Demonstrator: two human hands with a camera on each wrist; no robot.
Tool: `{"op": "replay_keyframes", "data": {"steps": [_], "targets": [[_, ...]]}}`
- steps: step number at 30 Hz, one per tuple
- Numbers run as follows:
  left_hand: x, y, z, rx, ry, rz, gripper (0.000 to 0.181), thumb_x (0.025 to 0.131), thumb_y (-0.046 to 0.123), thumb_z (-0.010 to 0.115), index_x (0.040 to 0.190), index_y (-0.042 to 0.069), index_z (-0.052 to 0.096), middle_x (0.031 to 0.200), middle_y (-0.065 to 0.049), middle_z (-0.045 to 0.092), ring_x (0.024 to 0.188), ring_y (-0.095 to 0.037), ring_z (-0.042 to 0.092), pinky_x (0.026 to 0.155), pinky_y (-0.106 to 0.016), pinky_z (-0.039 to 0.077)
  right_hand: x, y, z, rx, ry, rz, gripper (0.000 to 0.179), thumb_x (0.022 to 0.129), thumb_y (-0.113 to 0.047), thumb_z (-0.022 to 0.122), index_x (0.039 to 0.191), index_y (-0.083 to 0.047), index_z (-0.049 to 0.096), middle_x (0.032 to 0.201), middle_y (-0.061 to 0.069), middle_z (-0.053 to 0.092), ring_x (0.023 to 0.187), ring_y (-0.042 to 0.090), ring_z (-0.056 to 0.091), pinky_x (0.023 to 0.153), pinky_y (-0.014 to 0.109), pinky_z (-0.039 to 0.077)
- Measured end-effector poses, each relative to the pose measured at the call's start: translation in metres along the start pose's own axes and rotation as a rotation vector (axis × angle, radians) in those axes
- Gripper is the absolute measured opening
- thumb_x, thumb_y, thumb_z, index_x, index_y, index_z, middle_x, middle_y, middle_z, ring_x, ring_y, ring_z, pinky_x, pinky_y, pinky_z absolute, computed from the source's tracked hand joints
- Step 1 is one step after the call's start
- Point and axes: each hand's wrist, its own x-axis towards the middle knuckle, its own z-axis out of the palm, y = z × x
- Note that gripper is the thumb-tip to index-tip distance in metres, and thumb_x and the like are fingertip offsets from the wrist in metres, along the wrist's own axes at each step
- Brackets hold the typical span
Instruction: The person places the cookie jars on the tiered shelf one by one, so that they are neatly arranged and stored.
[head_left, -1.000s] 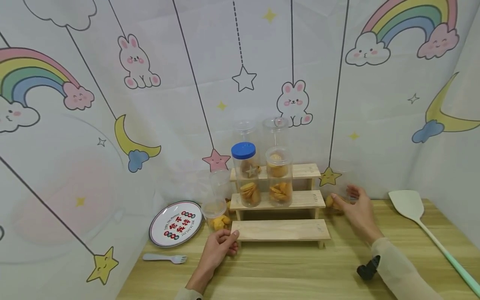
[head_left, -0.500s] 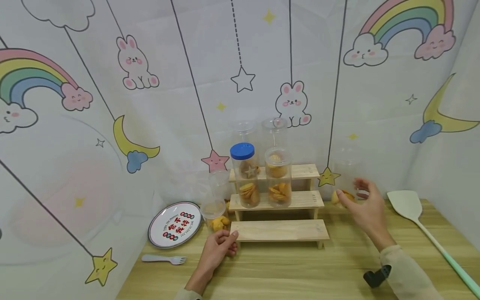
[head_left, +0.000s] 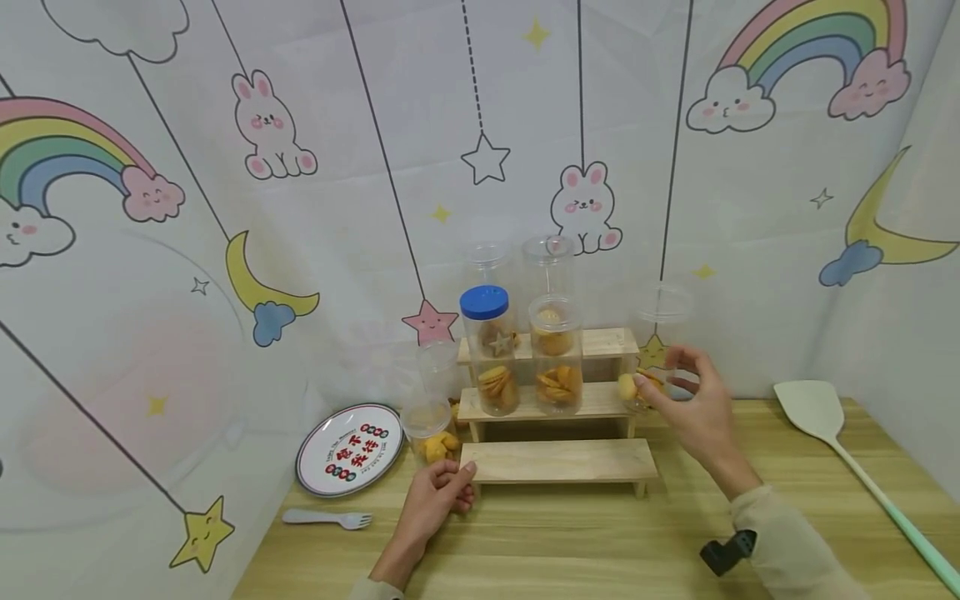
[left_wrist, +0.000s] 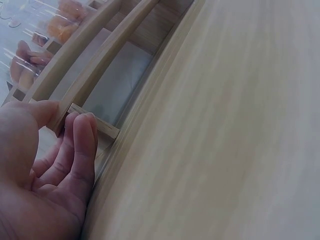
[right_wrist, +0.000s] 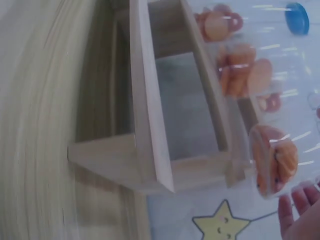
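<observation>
clear jar [head_left: 659, 340] held nearly upright by right hand [head_left: 693, 408]
it is seen at middle step [head_left: 604, 397]'s right end; front step [head_left: 562, 461]'s left end is pinched by left hand [head_left: 435, 500].

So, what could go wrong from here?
The right hand has its cookie jar by the right end of the middle shelf; released too near that edge, it might tip off. Moved inward, it could knock the neighbouring jar. The left hand grips the stand; a tug might shake everything on it.
</observation>
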Motion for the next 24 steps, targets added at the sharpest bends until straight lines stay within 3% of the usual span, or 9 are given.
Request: {"op": "replay_keyframes", "data": {"steps": [9, 18, 24], "targets": [[-0.001, 0.001, 0.0, -0.007, 0.005, -0.002, 0.04, 0.103, 0.035, 0.077, 0.111, -0.003, 0.067, 0.087, -0.008, 0.078, 0.076, -0.014, 0.072, 0.066, -0.026, 0.067, 0.002, -0.003, 0.027, 0.076, -0.063, -0.004, 0.063, 0.094, -0.026, 0.087, 0.146, -0.006, 0.057, 0.135, 0.015, 0.06, 0.122, 0.024, 0.057, 0.1, 0.015, 0.057], [0.0, 0.003, 0.002, 0.006, -0.002, 0.0, 0.042, 0.104, 0.038, 0.076, 0.111, -0.002, 0.068, 0.087, -0.007, 0.077, 0.076, -0.013, 0.071, 0.068, -0.026, 0.067, 0.002, 0.003, 0.036, -0.003, -0.083, -0.055, 0.066, 0.096, -0.029, 0.085, 0.149, -0.004, 0.054, 0.14, 0.015, 0.063, 0.125, 0.03, 0.06, 0.098, 0.021, 0.057], [0.0, 0.001, 0.0, 0.003, 0.005, -0.005, 0.043, 0.103, 0.038, 0.076, 0.112, -0.003, 0.068, 0.088, -0.008, 0.078, 0.077, -0.015, 0.072, 0.069, -0.027, 0.068, 0.0, 0.004, 0.036, -0.003, -0.149, -0.042, 0.069, 0.1, -0.033, 0.081, 0.153, -0.006, 0.047, 0.147, 0.016, 0.058, 0.131, 0.034, 0.058, 0.108, 0.05, 0.057]]}}
